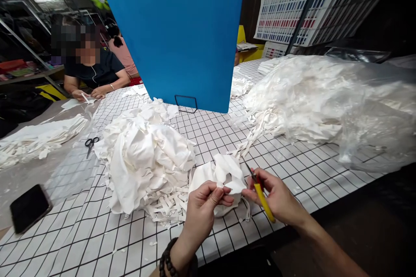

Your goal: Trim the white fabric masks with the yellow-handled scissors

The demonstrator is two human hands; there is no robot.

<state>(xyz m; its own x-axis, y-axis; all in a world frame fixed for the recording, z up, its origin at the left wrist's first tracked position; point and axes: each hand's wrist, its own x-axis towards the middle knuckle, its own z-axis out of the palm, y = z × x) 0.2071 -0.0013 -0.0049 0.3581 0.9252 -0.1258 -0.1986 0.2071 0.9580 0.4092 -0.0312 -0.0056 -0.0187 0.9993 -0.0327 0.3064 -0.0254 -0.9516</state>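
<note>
My left hand [204, 203], with a dark bead bracelet at the wrist, pinches the edge of a white cloth piece [227, 171] near the table's front. Yellow-handled scissors [264, 201] are held in my right hand [276, 197], their dark blades pointing up and away to the left. The fingertips of that hand are beside the right edge of the same cloth. Left of the cloth lies a large heap of white cloth pieces [146, 151], with thin white strips [167, 205] at its foot.
A blue board [182, 34] stands on the grid-patterned tablecloth [208, 132]. Plastic-covered white cloth [308, 95] is piled at right. Dark scissors [91, 145], a phone [30, 208] and stacked white pieces [48, 136] lie at left. A person [94, 69] sits at the far left.
</note>
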